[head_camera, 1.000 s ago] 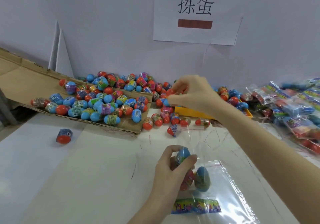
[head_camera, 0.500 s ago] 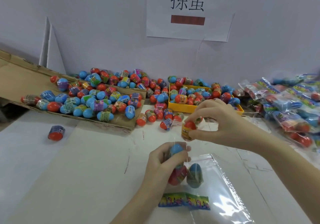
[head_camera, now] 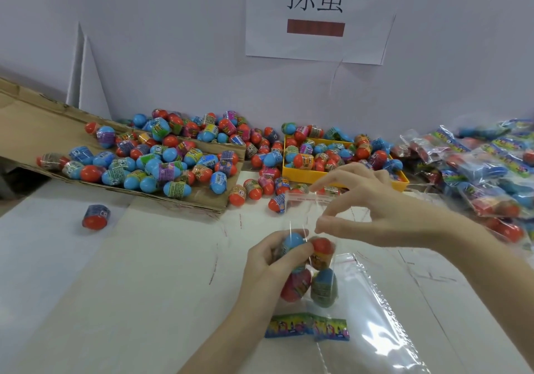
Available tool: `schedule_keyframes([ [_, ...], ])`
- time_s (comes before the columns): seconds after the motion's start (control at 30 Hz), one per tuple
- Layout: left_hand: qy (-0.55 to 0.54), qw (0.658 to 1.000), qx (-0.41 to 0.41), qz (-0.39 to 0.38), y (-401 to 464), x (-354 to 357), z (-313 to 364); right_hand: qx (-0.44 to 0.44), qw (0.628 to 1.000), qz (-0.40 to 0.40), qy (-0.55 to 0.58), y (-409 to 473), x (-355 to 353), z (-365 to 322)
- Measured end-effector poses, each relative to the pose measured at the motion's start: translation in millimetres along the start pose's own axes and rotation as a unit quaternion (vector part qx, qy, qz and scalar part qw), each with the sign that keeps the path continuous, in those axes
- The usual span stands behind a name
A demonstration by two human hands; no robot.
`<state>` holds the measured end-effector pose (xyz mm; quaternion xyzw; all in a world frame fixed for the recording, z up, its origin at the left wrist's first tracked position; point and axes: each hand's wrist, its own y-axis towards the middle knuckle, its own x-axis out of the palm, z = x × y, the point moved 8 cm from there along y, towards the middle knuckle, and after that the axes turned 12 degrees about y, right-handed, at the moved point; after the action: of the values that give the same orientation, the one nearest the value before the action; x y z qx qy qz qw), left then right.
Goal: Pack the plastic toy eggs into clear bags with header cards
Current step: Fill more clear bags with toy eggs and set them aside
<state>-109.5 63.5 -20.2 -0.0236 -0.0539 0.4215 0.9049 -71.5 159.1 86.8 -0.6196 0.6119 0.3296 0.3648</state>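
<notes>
L hand (head_camera: 267,261) sits approx. centre of view, fingers and thumb curled round a blue-topped egg (head_camera: 291,241) through the clear bag (head_camera: 332,258), holding bag and egg together. R hand (head_camera: 364,209) is just above it at 1 o'clock, thumb and forefinger tips close together at the bag's film near the mouth, other fingers spread loose; can't tell if it actually pinches the film. Inside the bag, touching the blue-topped egg at its 3 o'clock, is a red-topped egg (head_camera: 322,250); below those, at 6 o'clock, a pink/red egg (head_camera: 296,285) and a blue/green egg (head_camera: 323,287) lie side by side, touching. Header card (head_camera: 307,325), multicoloured strip, is at the bag's lower end, 6 o'clock from the eggs. Bag's open end w/ red-printed strip (head_camera: 310,198) stands up at 12 o'clock. More clear film (head_camera: 384,316) lies flat on the white worktop (head_camera: 115,301) at 4 o'clock. Outward: loose eggs (head_camera: 254,190) on the worktop at 12 o'clock; yellow tray (head_camera: 303,174) full of eggs behind the R hand; big heap of eggs on a cardboard sheet (head_camera: 34,119) at 10 o'clock; one lone egg (head_camera: 96,217) at 9 o'clock, well apart. Pile of packed bags (head_camera: 491,171) at 2–3 o'clock. Wall sign (head_camera: 316,15) w/ two characters at 12 o'clock, top.
</notes>
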Motion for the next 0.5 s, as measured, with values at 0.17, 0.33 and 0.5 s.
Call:
schedule_keyframes([
  [0.17, 0.008, 1.0, 0.007, -0.013, 0.9, 2.6, 1.2, -0.01, 0.999, 0.024, 0.039, -2.3, 12.7, 3.4],
  [0.33, 0.0, 0.999, 0.009, -0.053, -1.0, 6.2, 2.2, -0.012, 0.981, 0.084, 0.177, -9.2, 10.9, 11.4],
  [0.5, -0.007, 0.997, 0.008, -0.076, -2.7, 11.7, 1.7, -0.04, 0.932, 0.255, 0.256, -14.4, -12.3, 11.6],
])
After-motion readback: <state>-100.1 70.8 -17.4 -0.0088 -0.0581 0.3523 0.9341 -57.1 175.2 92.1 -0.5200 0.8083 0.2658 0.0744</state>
